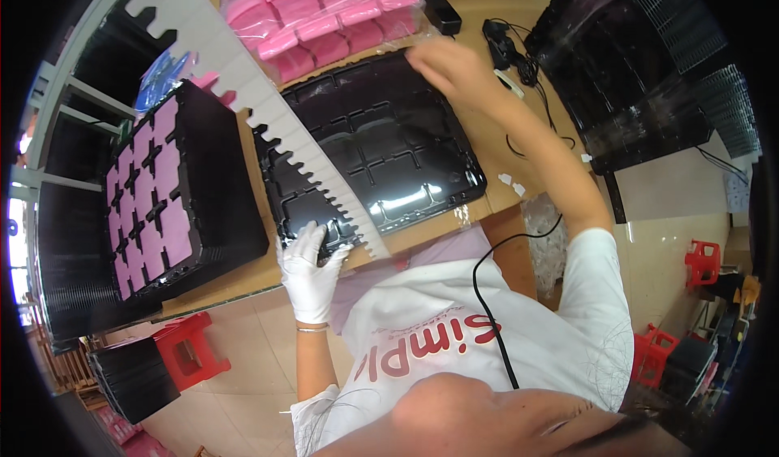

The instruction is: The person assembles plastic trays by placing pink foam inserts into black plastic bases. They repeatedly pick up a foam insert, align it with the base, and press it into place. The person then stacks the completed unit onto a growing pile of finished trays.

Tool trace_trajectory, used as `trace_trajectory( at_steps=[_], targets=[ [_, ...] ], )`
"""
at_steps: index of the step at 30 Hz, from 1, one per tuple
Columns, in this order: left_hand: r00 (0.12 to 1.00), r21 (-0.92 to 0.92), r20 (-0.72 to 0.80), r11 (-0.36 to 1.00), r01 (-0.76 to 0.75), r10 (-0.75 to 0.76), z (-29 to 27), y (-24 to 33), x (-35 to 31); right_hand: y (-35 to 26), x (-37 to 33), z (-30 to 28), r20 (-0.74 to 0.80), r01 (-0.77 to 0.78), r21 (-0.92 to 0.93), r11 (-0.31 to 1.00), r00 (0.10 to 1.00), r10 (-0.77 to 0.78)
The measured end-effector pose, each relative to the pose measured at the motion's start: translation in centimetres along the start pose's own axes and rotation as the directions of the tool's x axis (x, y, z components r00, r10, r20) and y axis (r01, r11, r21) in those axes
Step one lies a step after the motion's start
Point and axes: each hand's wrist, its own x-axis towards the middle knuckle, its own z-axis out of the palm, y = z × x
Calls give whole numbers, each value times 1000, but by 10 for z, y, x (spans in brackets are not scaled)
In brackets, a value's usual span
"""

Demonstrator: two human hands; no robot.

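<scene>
Left hand: 1, gloved white (308,274), at the tray's near left corner; fingers part-curled and somewhat parted; cannot tell whether they have hold of the rim
Right hand: 1, bare (454,71), at the tray's far right corner; fingers close together and bent; cannot tell whether they pinch anything
Tray: 1, black, shiny (406,132), flat on the table (495,153), between the two hands; moulded cross ridges
Strip: 1, pale, toothed along one edge (191,31), slanting across the view in front of the tray
Bag: 1, clear, of pink pieces (324,23), just beyond the tray; exact count unclear
Left stack: 1, black (223,173), pink pieces (150,181) in its top
Adapter: 1, black (442,13), right of the bag
Cable coil: 1, black (519,59), beyond the right forearm
Tags: 2, white (512,183), near the table's front edge
Stools: 3, red (191,350), one left, two right
</scene>
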Motion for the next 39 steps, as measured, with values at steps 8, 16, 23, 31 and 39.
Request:
trace_trajectory(
  at_steps=[8,16,23,31,39],
  targets=[
    [994,-264,-81,963,54,-77,-10,0,16,120,180,80,51,148,-344,927,989,-139],
    [970,-398,-211,917,31,-124,-25,-15,38,149,241,67,543,-99,-114,989,827,145],
    [979,-583,-73,805,113,-190,-20,2,110,105,215,79,-227,-87,23,996,970,90],
    [979,-733,175,-678,61,-101,1,-28,245,-6,102,57,-204,119,-46,992,971,-126],
    [913,-959,244,58,277,-328,28,-93,277,35,7,55,332,-636,772,16,425,842]
  ],
)
